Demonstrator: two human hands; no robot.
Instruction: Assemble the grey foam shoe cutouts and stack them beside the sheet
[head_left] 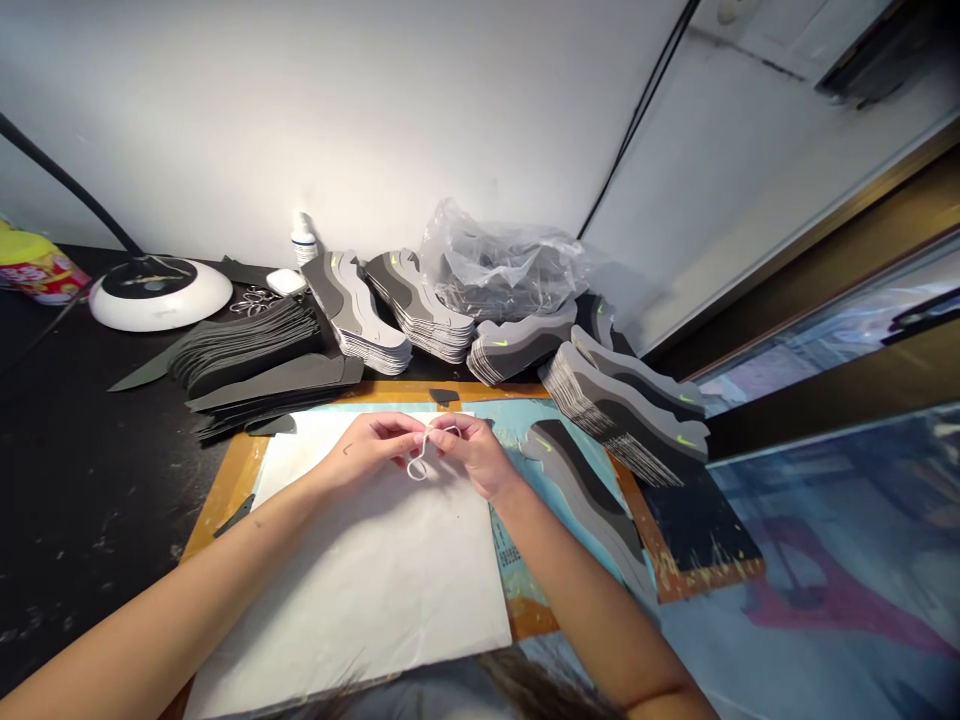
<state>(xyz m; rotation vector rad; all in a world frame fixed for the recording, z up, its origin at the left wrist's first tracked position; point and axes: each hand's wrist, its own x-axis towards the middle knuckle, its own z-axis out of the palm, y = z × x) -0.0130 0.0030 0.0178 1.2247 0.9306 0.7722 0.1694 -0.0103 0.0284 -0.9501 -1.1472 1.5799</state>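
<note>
Head view shows the left hand (375,443) and right hand (480,455) close together, thumbs and fingers pinching what seems to be a thin white cord (424,450), its small loop hanging over the white sheet (375,580), with one grey-and-black cutout (581,485) lying beyond the right wrist.

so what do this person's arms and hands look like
The left hand and right hand are bare, with no glove, sleeve, watch or bracelet in view. A small curved mark sits by the left wrist, a fainter one on the left forearm.
</note>
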